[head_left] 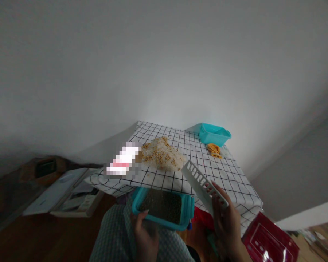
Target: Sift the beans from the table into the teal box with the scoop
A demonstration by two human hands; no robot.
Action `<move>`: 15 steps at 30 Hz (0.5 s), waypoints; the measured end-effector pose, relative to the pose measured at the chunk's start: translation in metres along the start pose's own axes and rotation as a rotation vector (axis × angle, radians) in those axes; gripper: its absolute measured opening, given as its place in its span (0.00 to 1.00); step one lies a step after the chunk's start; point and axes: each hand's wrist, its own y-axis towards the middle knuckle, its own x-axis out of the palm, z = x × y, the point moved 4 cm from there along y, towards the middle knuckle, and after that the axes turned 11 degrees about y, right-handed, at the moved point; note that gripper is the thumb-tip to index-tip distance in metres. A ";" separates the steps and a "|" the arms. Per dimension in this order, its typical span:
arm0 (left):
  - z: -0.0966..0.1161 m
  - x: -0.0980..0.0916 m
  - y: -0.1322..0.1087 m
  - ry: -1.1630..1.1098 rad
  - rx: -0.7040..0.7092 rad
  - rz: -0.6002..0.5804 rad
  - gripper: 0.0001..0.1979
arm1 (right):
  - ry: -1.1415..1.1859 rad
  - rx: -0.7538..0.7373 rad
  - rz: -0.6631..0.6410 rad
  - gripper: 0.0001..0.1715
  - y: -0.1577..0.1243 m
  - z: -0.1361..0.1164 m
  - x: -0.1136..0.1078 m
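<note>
My left hand is closed on the near left rim of a turquoise plastic bin, its thumb over the edge. Dark, grainy material covers the bottom of this bin, which is just in front of the table edge, above my lap. In my right hand is a white slotted plastic tray, held tilted by its near right end over the table's front edge. Beyond the tray lies a heap of pale grains mixed with yellow beans, spread on the checked tablecloth.
A second turquoise bin stands at the back right, with a bunched orange cloth before it. Left of the heap is a pixelated bright object. Below are an open white box at left and a red glossy object at right.
</note>
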 end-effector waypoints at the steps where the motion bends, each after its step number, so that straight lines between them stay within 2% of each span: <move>1: -0.002 -0.001 0.001 -0.031 -0.025 -0.002 0.14 | -0.026 -0.011 0.018 0.22 0.007 0.004 -0.001; 3: -0.007 -0.002 0.003 -0.104 -0.094 0.001 0.14 | -0.055 -0.016 0.013 0.22 0.019 0.012 0.001; 6: -0.007 -0.003 0.005 -0.105 -0.101 0.014 0.11 | -0.054 -0.032 -0.040 0.21 0.027 0.020 0.009; 15: -0.004 -0.002 0.004 -0.109 -0.096 0.036 0.15 | 0.027 -0.058 -0.071 0.21 0.023 0.021 0.020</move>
